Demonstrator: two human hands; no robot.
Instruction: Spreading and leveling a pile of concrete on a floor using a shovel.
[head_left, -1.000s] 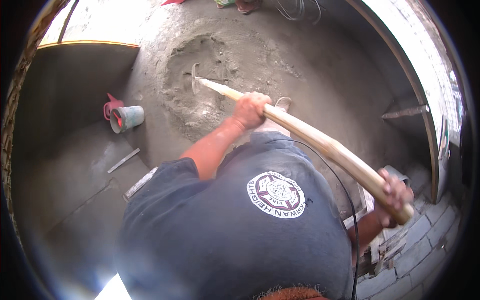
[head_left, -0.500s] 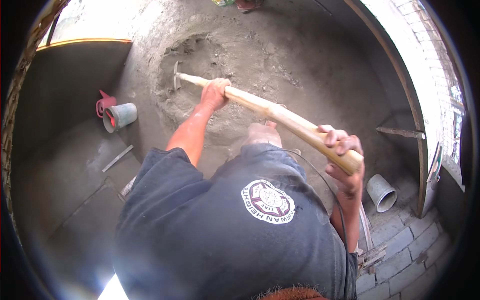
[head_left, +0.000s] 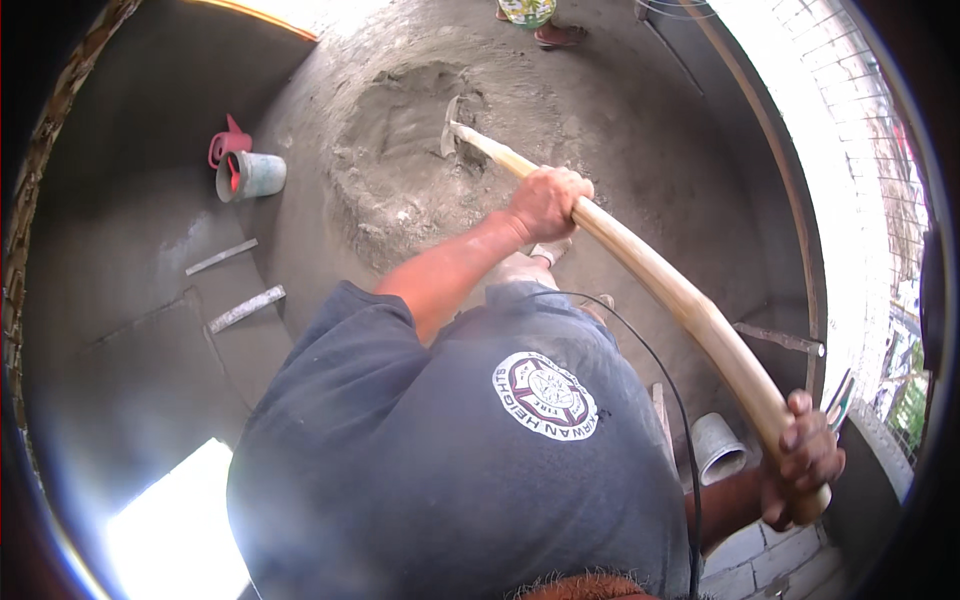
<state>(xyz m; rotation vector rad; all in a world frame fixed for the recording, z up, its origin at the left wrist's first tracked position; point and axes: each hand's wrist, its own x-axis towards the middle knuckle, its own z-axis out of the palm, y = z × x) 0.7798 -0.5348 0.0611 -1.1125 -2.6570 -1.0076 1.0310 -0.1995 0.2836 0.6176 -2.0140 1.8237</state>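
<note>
A hoe with a long, thick, pale wooden handle slants from the lower right up to the pile. My left hand is wrapped round the handle's middle. Near the butt end my right hand grips it, low at the right. The hoe's metal blade rests at the right side of a hollow in a heap of grey mix that looks like mortar or wet sand. How deep the blade's lower edge sits is hard to tell.
A white bucket and a pink watering can stand at the left wall. Another bucket lies tipped at the right near grey blocks. Another person's sandalled foot shows beyond the heap. A wire-mesh opening lines the right.
The hoe's blade has moved right and slightly nearer across the heap. Both hands have shifted right, the right one also down toward me. The other person's foot and patterned clothing show more.
</note>
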